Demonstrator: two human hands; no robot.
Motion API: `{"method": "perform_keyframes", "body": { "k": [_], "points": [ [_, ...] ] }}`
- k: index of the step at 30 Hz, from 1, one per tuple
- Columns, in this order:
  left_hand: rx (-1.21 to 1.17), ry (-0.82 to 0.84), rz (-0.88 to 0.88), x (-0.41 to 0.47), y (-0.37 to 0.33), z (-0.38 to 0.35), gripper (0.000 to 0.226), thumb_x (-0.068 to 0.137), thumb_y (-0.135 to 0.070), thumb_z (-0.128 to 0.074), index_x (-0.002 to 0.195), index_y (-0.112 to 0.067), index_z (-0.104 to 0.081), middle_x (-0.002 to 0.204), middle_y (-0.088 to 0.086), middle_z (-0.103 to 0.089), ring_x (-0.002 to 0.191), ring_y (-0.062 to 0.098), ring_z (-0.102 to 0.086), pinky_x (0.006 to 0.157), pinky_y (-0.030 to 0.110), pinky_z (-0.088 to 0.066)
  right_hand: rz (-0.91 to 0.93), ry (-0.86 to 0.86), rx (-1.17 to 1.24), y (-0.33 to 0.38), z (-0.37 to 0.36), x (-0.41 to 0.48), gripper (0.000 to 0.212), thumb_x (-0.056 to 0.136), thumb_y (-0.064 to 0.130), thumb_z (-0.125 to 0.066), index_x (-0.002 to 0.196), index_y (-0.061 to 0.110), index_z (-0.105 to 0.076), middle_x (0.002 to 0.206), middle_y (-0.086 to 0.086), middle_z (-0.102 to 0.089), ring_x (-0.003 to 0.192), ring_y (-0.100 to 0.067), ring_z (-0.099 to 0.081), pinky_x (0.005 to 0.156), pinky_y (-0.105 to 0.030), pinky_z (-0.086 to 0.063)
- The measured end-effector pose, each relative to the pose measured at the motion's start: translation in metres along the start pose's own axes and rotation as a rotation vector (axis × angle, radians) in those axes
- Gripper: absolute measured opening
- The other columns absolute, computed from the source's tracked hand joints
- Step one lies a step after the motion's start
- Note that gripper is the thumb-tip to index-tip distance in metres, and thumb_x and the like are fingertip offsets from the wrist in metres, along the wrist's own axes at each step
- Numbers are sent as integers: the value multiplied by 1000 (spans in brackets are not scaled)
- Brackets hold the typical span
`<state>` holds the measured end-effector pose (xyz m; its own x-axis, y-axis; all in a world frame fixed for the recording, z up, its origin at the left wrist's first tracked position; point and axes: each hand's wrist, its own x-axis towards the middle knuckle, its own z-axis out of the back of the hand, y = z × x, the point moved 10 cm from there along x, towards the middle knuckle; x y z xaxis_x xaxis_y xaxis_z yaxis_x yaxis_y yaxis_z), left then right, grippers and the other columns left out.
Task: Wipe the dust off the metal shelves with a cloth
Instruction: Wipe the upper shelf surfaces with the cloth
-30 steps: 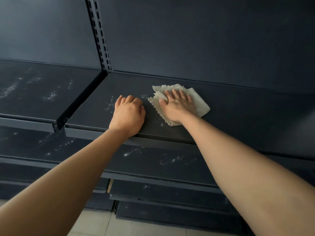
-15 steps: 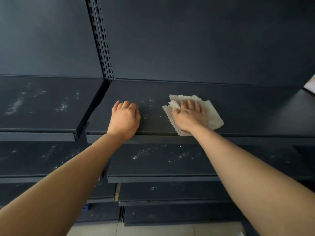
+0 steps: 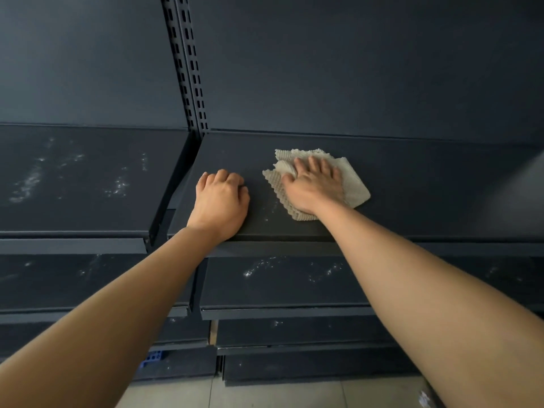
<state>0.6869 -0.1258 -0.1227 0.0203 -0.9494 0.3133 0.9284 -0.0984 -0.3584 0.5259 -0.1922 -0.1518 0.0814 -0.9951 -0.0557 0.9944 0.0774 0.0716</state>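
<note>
A beige ribbed cloth (image 3: 354,187) lies crumpled on the dark metal shelf (image 3: 426,189) in front of me. My right hand (image 3: 315,184) presses flat on the cloth with straight fingers. My left hand (image 3: 220,198) rests on the same shelf near its front edge, just left of the cloth, fingers curled under and holding nothing. A faint trace of white dust shows between the two hands.
The neighbouring shelf (image 3: 73,181) on the left carries white dust streaks. Lower shelves (image 3: 279,278) below are dusty too. A slotted upright post (image 3: 188,63) divides the two bays. Tiled floor (image 3: 265,393) shows at the bottom, with a small blue object (image 3: 151,357) low on the left.
My view shifted, so hands and shelf sit differently in frame. The dust specks between my hands have thinned as the cloth moved over that patch. My left hand stayed in place.
</note>
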Motion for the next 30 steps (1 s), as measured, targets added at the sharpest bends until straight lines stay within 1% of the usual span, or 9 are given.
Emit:
{"method": "perform_keyframes", "body": {
  "k": [4,7,10,15,19,24,28,30],
  "points": [
    [-2,-26,0,-1,-1,3,30,95,-23,-38,114,-9,-57,115,9,-57,114,27,-46,113,40,-20,19,-2,8,5,1,29,61,96,47,-10,153,27,-6,161,-4,0,148,-26,3,118,-47,0],
    [13,-81,-4,-3,-3,8,29,95,-20,-39,112,-6,-58,111,11,-58,112,29,-48,114,39,-19,51,-2,11,16,1,48,59,96,46,-11,153,30,-7,162,-1,-1,148,-24,2,119,-46,0],
    [35,-117,-12,-4,-4,12,27,94,-18,-41,111,-5,-58,108,12,-59,111,30,-49,113,39,-18,125,13,30,34,0,56,56,97,44,-12,152,33,-8,161,1,0,148,-23,3,119,-45,2],
    [46,-137,-6,-5,-4,15,24,93,-16,-43,104,-4,-60,104,13,-59,106,31,-49,111,40,-21,282,31,52,66,-3,40,54,98,47,-13,151,38,-11,161,7,-2,148,-20,3,118,-42,4],
    [52,-140,-10,-6,-5,15,24,92,-14,-45,106,-3,-60,105,15,-60,107,33,-50,110,43,-26,345,18,59,65,-3,11,54,99,49,-12,151,36,-12,161,5,-3,148,-21,2,119,-43,3],
    [22,-120,17,-9,-2,15,25,94,-14,-40,105,-2,-59,107,18,-60,108,34,-50,110,44,-25,260,6,57,14,-1,-18,54,99,51,-10,151,37,-9,161,7,-2,148,-19,1,119,-42,2],
    [-3,-98,10,-15,-4,13,26,94,-13,-39,105,-2,-59,108,18,-60,108,34,-50,111,42,-23,89,19,46,-47,2,-38,54,98,49,-10,151,37,-8,161,7,-1,148,-18,2,119,-42,2],
    [-12,-89,2,-21,-5,13,26,94,-13,-38,107,-3,-59,109,16,-60,109,33,-50,112,41,-21,14,26,33,-59,2,-45,55,98,48,-10,152,35,-7,161,6,0,148,-19,3,119,-42,2]
  ]
}}
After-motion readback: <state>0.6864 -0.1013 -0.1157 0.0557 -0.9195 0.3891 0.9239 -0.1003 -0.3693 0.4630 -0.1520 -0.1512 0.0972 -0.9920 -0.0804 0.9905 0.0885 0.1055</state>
